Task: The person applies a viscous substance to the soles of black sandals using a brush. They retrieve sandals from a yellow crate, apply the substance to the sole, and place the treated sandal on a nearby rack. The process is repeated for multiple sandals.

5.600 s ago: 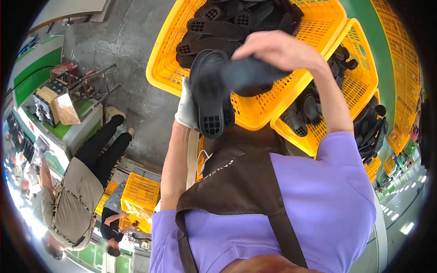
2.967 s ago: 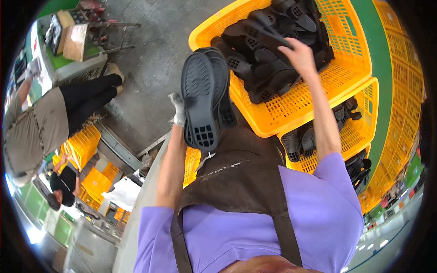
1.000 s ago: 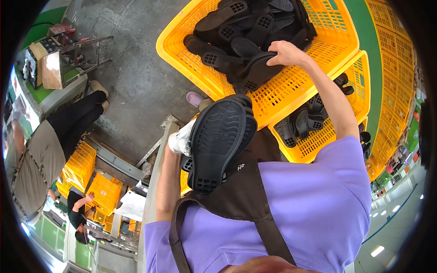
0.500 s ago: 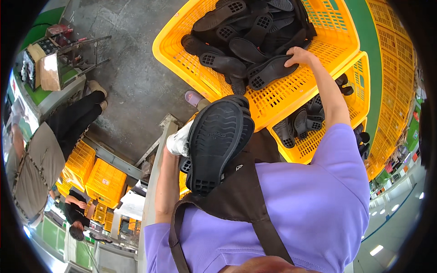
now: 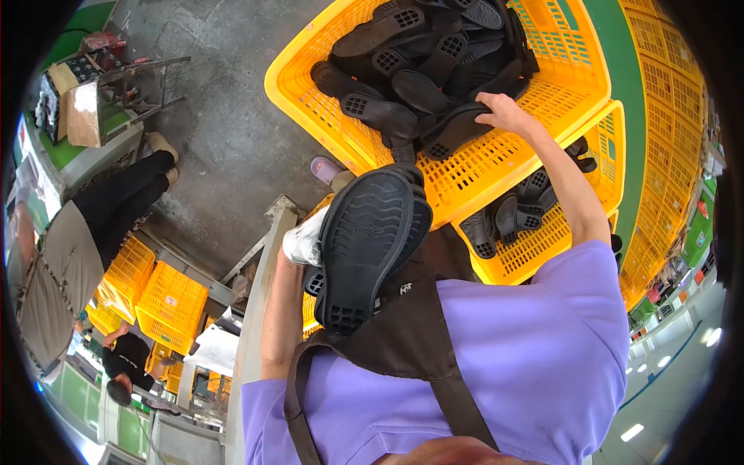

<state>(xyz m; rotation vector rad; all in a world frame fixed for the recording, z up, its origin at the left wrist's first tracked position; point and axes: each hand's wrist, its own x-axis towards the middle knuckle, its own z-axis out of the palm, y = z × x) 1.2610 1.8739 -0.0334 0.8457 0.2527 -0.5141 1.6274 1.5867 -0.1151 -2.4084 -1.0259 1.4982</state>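
Observation:
Against my apron, my left hand (image 5: 304, 239), in a white glove, is closed around a stack of black shoe soles (image 5: 366, 232). The front sole shows its ridged tread; the ones behind it are mostly covered. My bare right hand (image 5: 508, 115) reaches into a yellow plastic crate (image 5: 480, 177) and pinches the end of a black sole (image 5: 459, 130). That sole lies tilted at the near side of a heap of black soles (image 5: 418, 58). Its other end, with a grid pattern, points left.
Below the first crate stands another yellow crate (image 5: 527, 260) with several soles. Stacked yellow crates (image 5: 663, 139) line the right side. At left, a person in a grey apron (image 5: 66, 263) stands by a bench; another person in black (image 5: 128, 364) is farther off. A grey rail (image 5: 260, 310) runs beside my left arm.
My right hand has shifted slightly left and up, its fingers now more over the sole, which has tilted. The left hand keeps the stack in place.

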